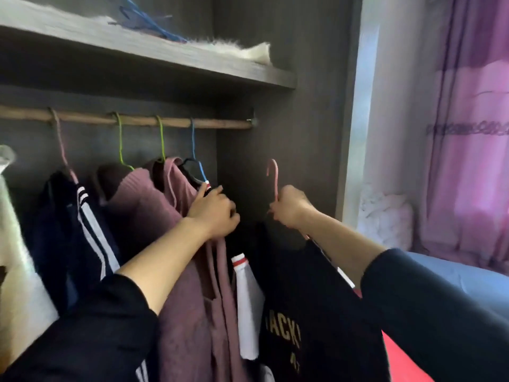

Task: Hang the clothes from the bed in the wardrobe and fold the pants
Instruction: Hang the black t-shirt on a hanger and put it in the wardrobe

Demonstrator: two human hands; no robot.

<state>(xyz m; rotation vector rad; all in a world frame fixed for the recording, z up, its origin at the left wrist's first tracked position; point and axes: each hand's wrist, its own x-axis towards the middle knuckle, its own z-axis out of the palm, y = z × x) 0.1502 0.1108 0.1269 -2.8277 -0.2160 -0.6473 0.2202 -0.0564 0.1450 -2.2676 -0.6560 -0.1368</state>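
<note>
**Black tee held short of the rod**

The right hand (289, 209) is fisted round a thin pink hanger (273, 176), whose hook is free below the wooden rod (143, 121). A black T-shirt (316, 299) drapes from it, its gold lettering partly cut off. The left hand (216, 213) curls its fingers onto a hung mauve ribbed top (143, 199).

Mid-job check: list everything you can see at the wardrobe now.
Brown wooden rail: one, under shelf.
Grey wardrobe shelf: one, above rail.
Hooked wire hangers: four, pink, green, green, blue, on rail.
Mauve knit tops: about two, mid-rail.
Navy white-striped jacket: one, left.
Pink wire hanger: one, off rail, right hand.
Black printed shirt: one, on it.
Purple curtain: one, far right.
Left hand: grips mauve knit tops.
Right hand: grips pink wire hanger.
</note>
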